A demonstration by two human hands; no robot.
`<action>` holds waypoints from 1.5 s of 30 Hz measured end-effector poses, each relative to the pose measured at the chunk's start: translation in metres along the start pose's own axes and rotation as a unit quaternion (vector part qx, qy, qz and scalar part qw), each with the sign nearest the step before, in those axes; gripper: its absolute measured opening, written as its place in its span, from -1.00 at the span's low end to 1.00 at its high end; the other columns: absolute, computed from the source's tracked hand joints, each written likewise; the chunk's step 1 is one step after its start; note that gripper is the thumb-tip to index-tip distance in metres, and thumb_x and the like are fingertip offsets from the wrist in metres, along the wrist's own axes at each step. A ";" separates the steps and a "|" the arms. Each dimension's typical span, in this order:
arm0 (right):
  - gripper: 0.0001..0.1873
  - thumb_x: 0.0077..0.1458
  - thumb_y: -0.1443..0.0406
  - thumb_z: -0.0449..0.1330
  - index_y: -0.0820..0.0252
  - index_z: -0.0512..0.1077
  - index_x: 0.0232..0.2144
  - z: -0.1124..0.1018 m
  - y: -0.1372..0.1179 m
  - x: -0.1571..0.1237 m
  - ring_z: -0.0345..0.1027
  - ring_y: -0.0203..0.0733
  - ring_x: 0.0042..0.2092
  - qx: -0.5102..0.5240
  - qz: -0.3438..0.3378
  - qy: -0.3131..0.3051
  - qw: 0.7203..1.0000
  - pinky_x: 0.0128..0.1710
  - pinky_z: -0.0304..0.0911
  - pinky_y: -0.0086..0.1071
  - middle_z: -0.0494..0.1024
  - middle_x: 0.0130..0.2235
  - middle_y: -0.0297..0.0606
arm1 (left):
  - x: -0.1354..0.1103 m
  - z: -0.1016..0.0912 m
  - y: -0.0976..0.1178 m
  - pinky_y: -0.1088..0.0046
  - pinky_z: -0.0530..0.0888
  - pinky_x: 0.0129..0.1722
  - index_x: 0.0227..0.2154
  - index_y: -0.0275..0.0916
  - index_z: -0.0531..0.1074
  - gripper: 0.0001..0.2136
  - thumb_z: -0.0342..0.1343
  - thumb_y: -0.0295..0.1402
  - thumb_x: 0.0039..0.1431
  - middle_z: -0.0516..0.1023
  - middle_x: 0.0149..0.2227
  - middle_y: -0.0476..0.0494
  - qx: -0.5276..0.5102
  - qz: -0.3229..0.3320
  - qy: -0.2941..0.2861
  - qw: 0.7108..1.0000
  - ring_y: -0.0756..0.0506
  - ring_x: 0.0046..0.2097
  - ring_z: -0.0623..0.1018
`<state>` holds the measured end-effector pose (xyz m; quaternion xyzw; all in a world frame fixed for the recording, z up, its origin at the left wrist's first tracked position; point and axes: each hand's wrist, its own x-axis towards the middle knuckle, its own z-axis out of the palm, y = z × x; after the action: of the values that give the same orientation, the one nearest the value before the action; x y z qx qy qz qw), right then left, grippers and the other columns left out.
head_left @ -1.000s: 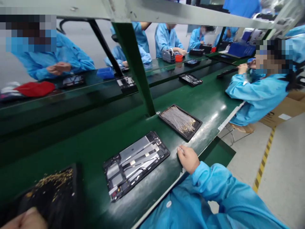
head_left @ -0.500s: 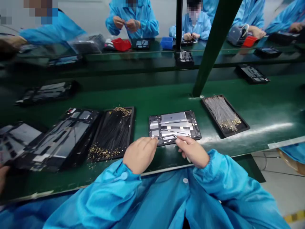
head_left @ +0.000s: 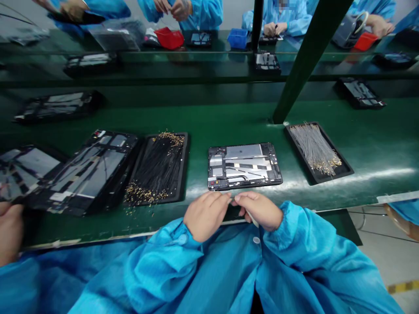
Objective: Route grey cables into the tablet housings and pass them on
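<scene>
An opened tablet chassis with grey and black inner parts lies on the green belt straight ahead. My left hand and my right hand rest close together at the belt's near edge, just below the chassis, with fingertips meeting. Both are curled in a pinch. A thin pale stick shows under my right palm; what the fingertips pinch is too small to name. A black tray of dark cables with gold ends lies to the left, and a black tray of grey cables with gold ends to the right.
Another person's hand holds more opened tablets at far left. A green post rises behind the chassis. Further chassis lie on the belt beyond. People in blue coats work at the far side, by a red bin and a blue bin.
The view swung left and then settled over the chassis. My hands pulled back from the chassis's near edge to the belt's edge and came together.
</scene>
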<state>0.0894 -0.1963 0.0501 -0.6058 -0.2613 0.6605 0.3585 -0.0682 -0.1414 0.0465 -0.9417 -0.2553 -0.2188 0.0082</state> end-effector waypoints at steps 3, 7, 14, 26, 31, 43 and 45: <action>-0.82 -0.05 0.23 0.07 0.21 0.40 -0.50 0.003 0.013 0.004 0.18 -0.43 -0.61 0.045 0.021 -0.022 0.999 -0.78 0.00 -0.59 0.45 -0.43 -0.30 | -0.008 0.013 0.008 0.45 0.43 -0.35 -0.33 -0.26 0.40 -0.82 -0.11 -0.44 0.14 0.50 -0.44 -0.09 -0.043 -0.027 -0.007 0.999 -0.04 -0.38 0.46; -0.81 -0.07 0.20 0.08 0.21 0.37 -0.45 0.004 0.015 0.017 0.17 -0.43 -0.61 0.082 0.026 0.062 0.994 -0.79 0.00 -0.58 0.44 -0.41 -0.29 | -0.010 0.036 0.004 0.42 0.41 -0.26 -0.38 -0.26 0.41 -0.85 -0.07 -0.44 0.11 0.50 -0.44 -0.11 -0.025 -0.078 0.036 0.996 -0.05 -0.35 0.46; -0.54 -0.08 0.06 0.11 0.23 0.32 -0.18 -0.003 -0.001 0.047 0.31 -0.33 -0.52 0.090 -0.123 0.216 0.964 -0.50 0.25 -0.45 0.45 -0.49 -0.35 | 0.001 0.064 -0.008 0.32 0.34 -0.24 -0.39 -0.27 0.43 -0.83 -0.06 -0.40 0.13 0.50 -0.39 -0.15 0.003 -0.138 -0.003 0.990 -0.15 -0.21 0.41; -0.65 0.11 0.09 -0.09 0.17 0.28 -0.18 -0.001 0.014 0.065 0.41 -0.20 -0.27 -0.116 -0.362 0.304 0.874 -0.23 0.27 -0.30 0.54 -0.30 -0.21 | 0.003 0.065 -0.010 0.38 0.28 -0.31 -0.38 -0.25 0.45 -0.81 -0.07 -0.37 0.14 0.49 -0.42 -0.12 0.002 -0.145 -0.036 0.989 -0.10 -0.28 0.41; -0.66 0.12 0.11 -0.11 0.15 0.27 -0.17 -0.003 0.017 0.067 0.40 -0.21 -0.28 -0.139 -0.347 0.301 0.878 -0.21 0.27 -0.28 0.54 -0.30 -0.23 | 0.004 0.064 -0.009 0.37 0.27 -0.30 -0.38 -0.23 0.44 -0.82 -0.07 -0.37 0.14 0.48 -0.43 -0.11 0.006 -0.151 -0.048 0.987 -0.11 -0.29 0.40; -0.67 0.11 0.10 -0.11 0.09 0.38 -0.37 -0.005 -0.001 0.059 0.40 -0.19 -0.26 -0.241 -0.332 0.239 0.880 -0.22 0.26 -0.34 0.52 -0.36 -0.29 | 0.007 0.061 -0.008 0.36 0.25 -0.34 -0.42 -0.24 0.45 -0.83 -0.06 -0.40 0.13 0.48 -0.44 -0.11 0.003 -0.153 -0.049 0.987 -0.11 -0.30 0.40; -0.64 0.12 0.09 -0.13 0.12 0.37 -0.35 -0.006 -0.001 0.061 0.41 -0.21 -0.32 -0.204 -0.310 0.258 0.892 -0.28 0.27 -0.36 0.52 -0.40 -0.29 | 0.007 0.061 -0.007 0.36 0.25 -0.33 -0.42 -0.23 0.45 -0.82 -0.07 -0.39 0.13 0.48 -0.44 -0.11 0.003 -0.156 -0.047 0.987 -0.11 -0.30 0.40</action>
<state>0.0944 -0.1477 0.0126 -0.7026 -0.4632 0.2684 0.4688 -0.0418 -0.1240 -0.0067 -0.8997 -0.3996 -0.1721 -0.0351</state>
